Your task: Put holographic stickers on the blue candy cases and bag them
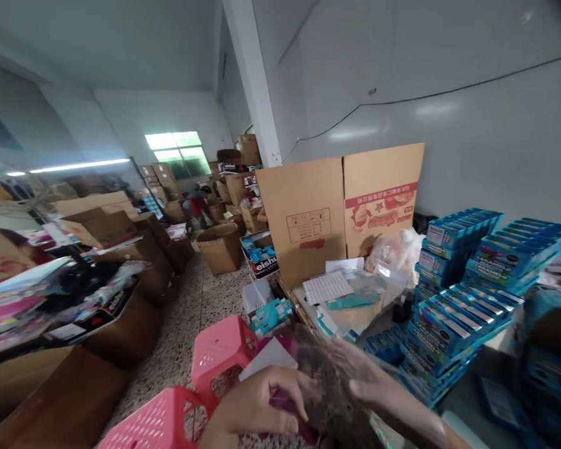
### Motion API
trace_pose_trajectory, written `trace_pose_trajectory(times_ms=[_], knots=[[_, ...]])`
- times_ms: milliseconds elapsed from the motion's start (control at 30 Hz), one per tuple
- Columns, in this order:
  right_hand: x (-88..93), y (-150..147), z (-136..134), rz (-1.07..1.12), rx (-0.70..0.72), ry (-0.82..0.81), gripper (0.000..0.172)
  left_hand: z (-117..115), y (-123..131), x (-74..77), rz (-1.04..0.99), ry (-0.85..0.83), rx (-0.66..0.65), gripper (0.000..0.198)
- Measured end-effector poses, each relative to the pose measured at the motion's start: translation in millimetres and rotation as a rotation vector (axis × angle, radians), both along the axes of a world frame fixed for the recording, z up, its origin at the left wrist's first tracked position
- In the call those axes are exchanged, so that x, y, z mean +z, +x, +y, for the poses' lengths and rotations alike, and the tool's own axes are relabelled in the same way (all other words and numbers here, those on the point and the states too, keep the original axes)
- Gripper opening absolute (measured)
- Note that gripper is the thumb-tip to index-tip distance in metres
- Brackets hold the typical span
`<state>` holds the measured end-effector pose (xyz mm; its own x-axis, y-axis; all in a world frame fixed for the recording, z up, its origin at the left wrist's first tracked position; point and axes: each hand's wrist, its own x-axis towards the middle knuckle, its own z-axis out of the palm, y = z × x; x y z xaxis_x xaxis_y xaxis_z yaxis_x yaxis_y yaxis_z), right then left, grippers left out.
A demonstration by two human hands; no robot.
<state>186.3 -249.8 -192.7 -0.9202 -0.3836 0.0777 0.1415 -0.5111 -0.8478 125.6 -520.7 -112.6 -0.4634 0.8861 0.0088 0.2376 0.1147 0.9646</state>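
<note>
My left hand [266,399] is low in the middle, fingers curled on the near edge of a dark, see-through plastic bag [330,386]. My right hand [371,374] lies along the bag's right side, with its fingers stretched out and clear film around them. What is inside the bag is blurred. Just beyond my left hand a white sheet [268,358] sticks up, and something purple shows under the fingers. To the right of my right hand stand stacks of blue printed boxes [449,324].
Two pink plastic stools [224,346] stand at the left. An upright cardboard carton [303,218] rises behind the table, where a printed paper [327,287] lies. Open cartons [121,324] line the left side of the speckled floor. A person [197,206] bends in the background.
</note>
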Motion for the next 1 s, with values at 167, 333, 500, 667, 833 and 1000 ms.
trace_pose_trajectory(times_ms=[167, 333, 500, 667, 833, 1000], knots=[[-2.3, -18, 6, -0.141, -0.05, -0.066, 0.07, -5, 3, -0.3, 0.08, -0.061, 0.228, 0.008], [-7.1, -36, -14, 0.007, -0.026, 0.161, 0.067, 1, -2, -8.4, 0.242, -0.1, 0.59, 0.024], [-5.9, -59, -25, -0.164, 0.199, -0.056, 0.074, 3, 8, -25.4, 0.318, -0.104, 0.781, 0.022], [-8.5, -85, -37, -0.163, 0.343, 0.125, 0.085, 2, 20, -35.3, 0.357, 0.089, 0.93, 0.019], [-8.9, -105, -47, 0.262, -0.172, 0.513, 0.066, -17, 8, -45.8, 0.484, 0.095, 1.225, 0.015], [1.3, -116, -43, 0.484, -0.109, 0.792, 0.064, -29, 8, -44.4, 0.39, 0.414, 1.705, 0.041]])
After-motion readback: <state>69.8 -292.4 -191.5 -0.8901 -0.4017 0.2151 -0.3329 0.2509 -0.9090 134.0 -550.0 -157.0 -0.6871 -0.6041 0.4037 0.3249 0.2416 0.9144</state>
